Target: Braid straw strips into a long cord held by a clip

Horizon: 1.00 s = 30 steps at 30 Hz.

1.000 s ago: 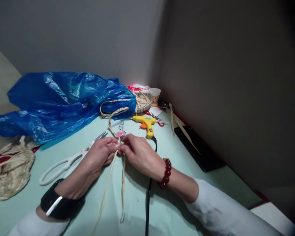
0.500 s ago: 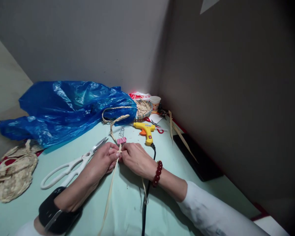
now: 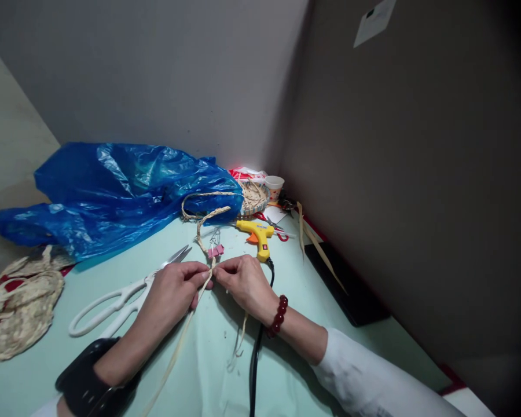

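Both hands are closed in a pinch on straw strips: left hand [image 3: 173,289] and right hand [image 3: 243,281] meet fingertip to fingertip on the strips [image 3: 200,292], just below a pink clip [image 3: 216,250]. The braid [image 3: 204,223] is clamped by the clip and runs up from it. Loose strip ends trail toward the viewer over the desk [image 3: 91,353]. White scissors [image 3: 121,298] lie left of the clip; a yellow glue gun [image 3: 258,234] lies right of it.

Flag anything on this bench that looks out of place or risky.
The glue gun's black cord runs under the right hand and wrist, right beside the straw strips both hands pinch. The white scissors lie with blades open, close behind the left hand. Nothing looks spilled or broken.
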Available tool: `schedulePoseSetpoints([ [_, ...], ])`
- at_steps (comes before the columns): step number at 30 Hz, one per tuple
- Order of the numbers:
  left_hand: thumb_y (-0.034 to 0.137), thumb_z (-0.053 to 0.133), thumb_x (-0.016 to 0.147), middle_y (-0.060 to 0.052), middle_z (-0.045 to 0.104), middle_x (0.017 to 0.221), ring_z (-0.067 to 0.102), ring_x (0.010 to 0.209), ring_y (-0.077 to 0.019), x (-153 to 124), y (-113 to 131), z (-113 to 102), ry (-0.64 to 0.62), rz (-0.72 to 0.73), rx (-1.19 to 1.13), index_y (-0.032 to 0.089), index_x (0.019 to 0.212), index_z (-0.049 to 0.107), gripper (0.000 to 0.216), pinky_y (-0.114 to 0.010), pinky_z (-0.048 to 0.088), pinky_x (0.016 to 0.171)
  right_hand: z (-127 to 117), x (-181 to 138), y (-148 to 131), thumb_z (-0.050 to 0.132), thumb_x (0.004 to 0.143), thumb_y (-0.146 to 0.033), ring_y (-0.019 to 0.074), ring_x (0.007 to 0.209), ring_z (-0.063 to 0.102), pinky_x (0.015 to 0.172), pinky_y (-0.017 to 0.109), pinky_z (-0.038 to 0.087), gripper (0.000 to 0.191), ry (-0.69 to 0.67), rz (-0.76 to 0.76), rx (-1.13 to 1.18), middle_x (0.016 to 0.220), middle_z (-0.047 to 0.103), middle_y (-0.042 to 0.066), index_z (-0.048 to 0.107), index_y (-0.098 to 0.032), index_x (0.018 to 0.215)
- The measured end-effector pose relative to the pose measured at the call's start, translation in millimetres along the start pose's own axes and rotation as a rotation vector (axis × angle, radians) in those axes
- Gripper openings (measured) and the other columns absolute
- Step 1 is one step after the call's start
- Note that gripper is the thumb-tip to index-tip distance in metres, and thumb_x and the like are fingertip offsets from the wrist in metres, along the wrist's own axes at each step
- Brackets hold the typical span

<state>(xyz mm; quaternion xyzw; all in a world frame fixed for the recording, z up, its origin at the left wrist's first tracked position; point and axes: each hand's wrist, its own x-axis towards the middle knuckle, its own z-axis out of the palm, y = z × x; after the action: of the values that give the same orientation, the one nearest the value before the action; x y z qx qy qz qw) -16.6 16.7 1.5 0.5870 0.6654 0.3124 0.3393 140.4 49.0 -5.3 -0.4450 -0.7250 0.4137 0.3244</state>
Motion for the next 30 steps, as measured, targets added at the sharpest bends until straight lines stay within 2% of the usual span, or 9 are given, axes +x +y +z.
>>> schedulePoseSetpoints([
  [2,0.034,0.061,0.078,0.001,0.072,0.060,0.062,0.060,-0.0211,0.9,0.8,-0.7,0.056,0.022,0.048,0.025,0.072,0.074,0.017,-0.031,0.040,0.061,0.1,1.1,0.9,0.053,0.080,-0.025,0.0092,0.050,0.035,0.050,0.022,0.026,0.028,0.007,0.017,0.009,0.046,0.042,-0.004,0.070,-0.015,0.060],
  [5,0.031,0.062,0.076,-0.002,0.078,0.081,0.066,0.080,-0.0256,0.8,3.7,-1.3,0.081,0.064,0.099,0.024,0.073,0.075,0.015,-0.034,0.042,0.074,-0.1,2.3,0.7,0.054,0.078,-0.026,0.0091,0.051,0.035,0.048,0.022,0.026,0.028,0.007,0.041,0.016,0.047,0.042,-0.003,0.068,-0.014,0.059],
  [12,0.029,0.054,0.080,-0.003,0.075,0.077,0.064,0.077,-0.0246,-3.0,11.3,-2.0,0.062,0.142,0.190,0.020,0.071,0.072,0.022,-0.035,0.042,0.071,2.0,3.1,-1.6,0.055,0.076,-0.024,0.0079,0.051,0.034,0.047,0.019,0.026,0.025,0.019,0.081,0.026,0.048,0.043,-0.002,0.069,-0.011,0.060],
  [17,0.028,0.050,0.081,-0.003,0.072,0.072,0.063,0.074,-0.0234,-1.7,12.8,-4.2,0.074,0.125,0.230,0.019,0.071,0.070,0.023,-0.035,0.041,0.069,2.6,2.9,-2.7,0.055,0.076,-0.025,0.0081,0.051,0.036,0.047,0.020,0.025,0.025,0.020,0.072,0.031,0.048,0.045,-0.002,0.070,-0.010,0.061],
  [22,0.024,0.048,0.083,-0.006,0.070,0.075,0.061,0.074,-0.0234,-8.3,17.6,1.3,0.131,0.135,0.288,0.017,0.073,0.070,0.025,-0.035,0.041,0.069,2.6,2.7,-2.4,0.054,0.074,-0.022,0.0087,0.052,0.032,0.048,0.022,0.023,0.024,0.040,0.041,0.017,0.047,0.037,-0.003,0.065,-0.011,0.056],
  [27,0.018,0.041,0.088,-0.006,0.062,0.070,0.059,0.065,-0.0214,-20.6,16.4,17.0,0.214,0.327,0.503,0.016,0.071,0.066,0.030,-0.035,0.042,0.063,2.0,3.2,0.4,0.050,0.072,-0.019,0.0090,0.054,0.026,0.048,0.023,0.019,0.024,0.020,0.034,0.055,0.049,0.027,-0.004,0.053,-0.013,0.049],
  [30,0.012,0.038,0.088,-0.006,0.061,0.073,0.062,0.060,-0.0220,-25.7,9.9,28.4,0.254,0.457,0.662,0.015,0.077,0.067,0.031,-0.035,0.046,0.058,-0.6,4.5,3.0,0.050,0.073,-0.019,0.0089,0.055,0.024,0.048,0.023,0.018,0.026,-0.014,0.045,0.096,0.051,0.026,-0.004,0.048,-0.014,0.047],
])
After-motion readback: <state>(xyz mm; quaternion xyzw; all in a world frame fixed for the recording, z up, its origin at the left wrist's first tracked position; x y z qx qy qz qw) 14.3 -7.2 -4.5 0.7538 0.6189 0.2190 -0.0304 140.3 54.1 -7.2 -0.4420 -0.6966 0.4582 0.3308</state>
